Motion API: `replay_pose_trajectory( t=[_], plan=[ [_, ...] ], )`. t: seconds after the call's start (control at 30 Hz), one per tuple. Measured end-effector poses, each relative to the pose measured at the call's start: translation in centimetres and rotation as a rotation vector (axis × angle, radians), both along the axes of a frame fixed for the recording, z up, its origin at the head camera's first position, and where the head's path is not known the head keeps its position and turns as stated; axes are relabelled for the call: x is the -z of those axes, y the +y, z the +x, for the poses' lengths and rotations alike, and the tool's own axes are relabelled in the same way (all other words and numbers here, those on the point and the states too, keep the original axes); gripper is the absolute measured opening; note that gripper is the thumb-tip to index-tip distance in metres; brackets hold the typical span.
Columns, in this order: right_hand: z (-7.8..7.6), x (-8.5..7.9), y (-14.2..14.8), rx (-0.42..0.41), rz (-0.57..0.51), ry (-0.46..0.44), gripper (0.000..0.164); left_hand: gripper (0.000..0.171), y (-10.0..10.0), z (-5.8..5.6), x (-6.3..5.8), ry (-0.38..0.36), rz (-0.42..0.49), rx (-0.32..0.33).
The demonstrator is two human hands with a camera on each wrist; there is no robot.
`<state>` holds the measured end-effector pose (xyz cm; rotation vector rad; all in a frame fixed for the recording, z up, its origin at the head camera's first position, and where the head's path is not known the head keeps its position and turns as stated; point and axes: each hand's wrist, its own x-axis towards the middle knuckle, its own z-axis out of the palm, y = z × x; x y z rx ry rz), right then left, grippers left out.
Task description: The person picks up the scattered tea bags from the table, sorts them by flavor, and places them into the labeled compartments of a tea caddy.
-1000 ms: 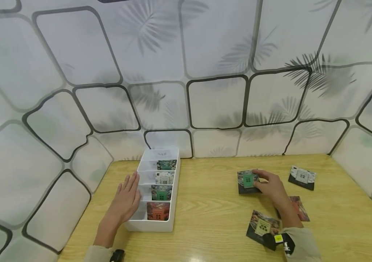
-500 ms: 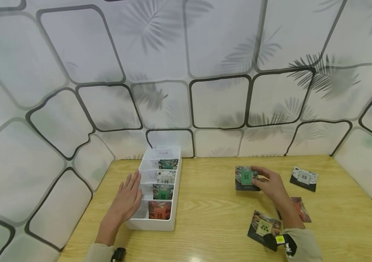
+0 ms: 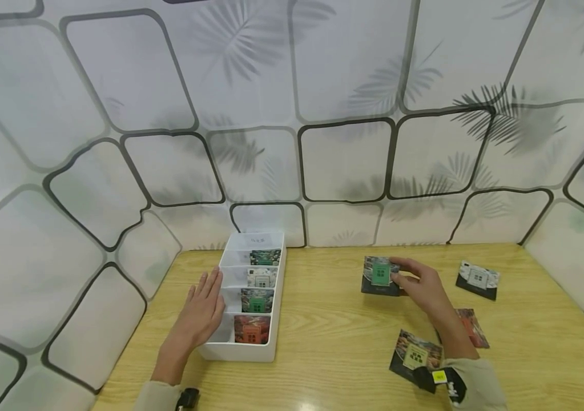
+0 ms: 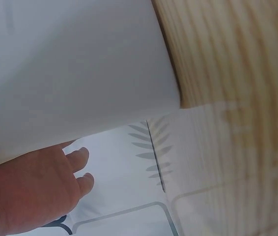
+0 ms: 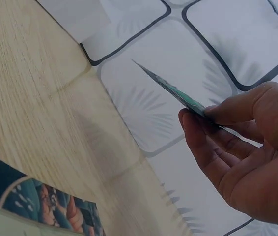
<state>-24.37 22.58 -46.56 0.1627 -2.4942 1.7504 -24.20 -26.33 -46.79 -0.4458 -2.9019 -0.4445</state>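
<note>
A flat, dark packet with a green label (image 3: 380, 275) is pinched at its right edge by my right hand (image 3: 422, 290). The right wrist view shows that packet (image 5: 171, 89) edge-on, raised off the table between thumb and fingers. My left hand (image 3: 198, 313) lies with straight fingers along the left side of a white divided box (image 3: 240, 353). Inside the box stand a red packet (image 3: 252, 329), a green-labelled packet (image 3: 257, 301), a white packet (image 3: 262, 278) and a dark green packet (image 3: 265, 257), each in its own compartment.
On the table (image 3: 322, 354), a yellow-labelled packet (image 3: 415, 357) lies near my right wrist. A red packet (image 3: 471, 327) sits partly behind my forearm, and a white-and-black packet (image 3: 478, 279) lies farther right. A patterned wall (image 3: 343, 165) rises behind the table.
My right hand has lifted the green-labelled packet off the table and shifted it slightly left. The left hand stays at the box.
</note>
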Motion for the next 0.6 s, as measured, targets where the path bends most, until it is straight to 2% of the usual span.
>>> replay_pose_trajectory(
  t=[0.17,0.6],
  plan=[
    [0.0,-0.2,-0.5,-0.047,-0.036,0.026,0.049,0.055,0.0,0.0,0.0,-0.003,0.001,-0.001],
    [0.4,-0.9,-1.9,-0.091,-0.089,0.072,0.047,0.055,0.1,0.0,-0.1,-0.005,0.008,-0.006]
  ],
)
